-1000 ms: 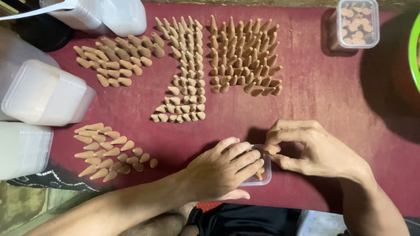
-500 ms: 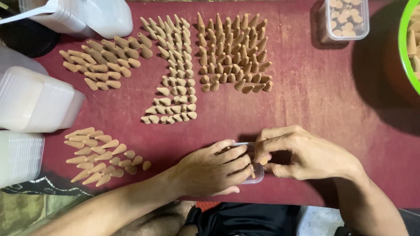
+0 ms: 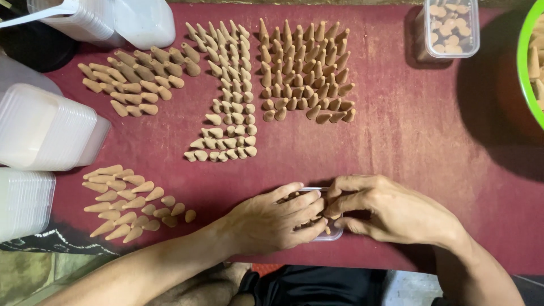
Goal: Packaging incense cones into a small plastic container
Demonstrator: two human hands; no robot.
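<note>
Cloth: maroon cloth (image 3: pixel 430 141) across the whole work surface, seen from the head camera looking straight down.
Box: small clear plastic box (image 3: pixel 333 234) near the front edge of the cloth, under both hands; only its far rim and near right corner visible, contents largely hidden.
Left hand: left hand (image 3: pixel 272 222) laid flat over the box's left half, fingers stretched and slightly spread, resting on it rather than clenched.
Right hand: right hand (image 3: pixel 396 211) at the box's right side, fingers curled inward with the tips touching the left fingertips; impossible to tell whether anything is pinched between them.
Change: a second ago more of the box's near edge showing and the right fingers bunched just above it; now lowered onto it and closed up against the left hand, box in nearly the same spot.
Meaning: probably fine arranging inside the box, not fetching; none of the laid-out groups disturbed.
Standing cones: block of upright tan cones (image 3: pixel 303 73) well beyond the hands.
Middle rows: narrower cone rows (image 3: pixel 229 96) just left of that block.
Lying cones: one heap far left (image 3: pixel 133 79), another near left (image 3: pixel 127 204).
Edges: stacked clear containers (image 3: pixel 45 130) on the left, filled clear box (image 3: pixel 450 28) at far right, green bowl (image 3: pixel 524 62) cut off by the frame.
</note>
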